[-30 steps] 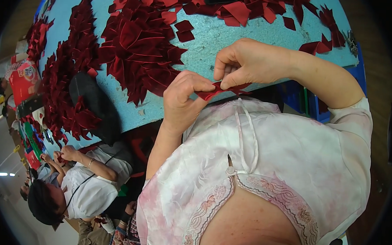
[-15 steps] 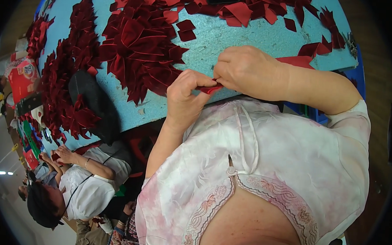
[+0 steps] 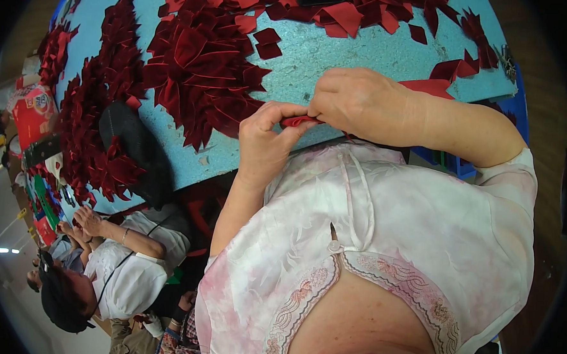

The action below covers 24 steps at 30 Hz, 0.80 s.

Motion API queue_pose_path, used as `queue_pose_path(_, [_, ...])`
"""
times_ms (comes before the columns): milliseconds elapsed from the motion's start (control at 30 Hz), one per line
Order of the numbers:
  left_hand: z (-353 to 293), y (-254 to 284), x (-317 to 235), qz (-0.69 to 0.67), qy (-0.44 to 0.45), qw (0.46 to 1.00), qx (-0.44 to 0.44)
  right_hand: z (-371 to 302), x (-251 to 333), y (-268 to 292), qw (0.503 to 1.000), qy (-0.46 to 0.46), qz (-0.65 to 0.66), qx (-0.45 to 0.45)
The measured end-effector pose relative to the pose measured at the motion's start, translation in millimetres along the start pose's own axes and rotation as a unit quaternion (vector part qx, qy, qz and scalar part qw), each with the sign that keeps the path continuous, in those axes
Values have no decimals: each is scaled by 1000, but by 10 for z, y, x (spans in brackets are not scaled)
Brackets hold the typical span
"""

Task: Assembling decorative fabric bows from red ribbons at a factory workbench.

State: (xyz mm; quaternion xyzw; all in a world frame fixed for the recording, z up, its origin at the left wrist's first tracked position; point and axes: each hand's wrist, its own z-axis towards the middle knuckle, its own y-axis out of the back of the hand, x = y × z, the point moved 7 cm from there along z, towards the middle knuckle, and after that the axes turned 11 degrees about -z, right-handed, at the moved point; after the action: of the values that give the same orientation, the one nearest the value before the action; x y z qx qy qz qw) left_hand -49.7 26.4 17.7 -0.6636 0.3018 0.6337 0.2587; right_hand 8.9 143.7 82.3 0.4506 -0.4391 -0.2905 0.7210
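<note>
Left hand: thumb and index finger clamped on a small red fabric piece, held just above the near edge of the blue worktop. Right hand: fingers curled together at the piece's right end; fingertips hidden, so cannot tell whether they pinch it. Beyond the left hand, on the worktop: large cluster of pointed dark-red velvet petals. Two loose velvet diamonds beside its right side. Red strip lies just beyond the right forearm. Co-worker in white top at left.
</note>
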Motion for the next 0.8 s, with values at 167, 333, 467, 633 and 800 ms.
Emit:
queue_pose_path(167, [-23, 65, -27, -31, 4, 999, 6, -22, -243, 97, 977, -93, 191, 11])
queue_pose_path(333, [-27, 86, -45, -75, 23, 997, -1, -201, -397, -34, 922, -200, 323, 78])
queue_pose_path(467, [-22, 105, -47, -115, 39, 992, -41, -258, -438, -89, 908, -233, 340, 79])
queue_pose_path(633, [-22, 86, -38, -128, 44, 990, -35, -291, -496, -166, 906, -253, 327, 93])
queue_pose_path(800, [-26, 48, -51, -148, 50, 987, -22, -292, -528, -189, 893, -264, 363, 39])
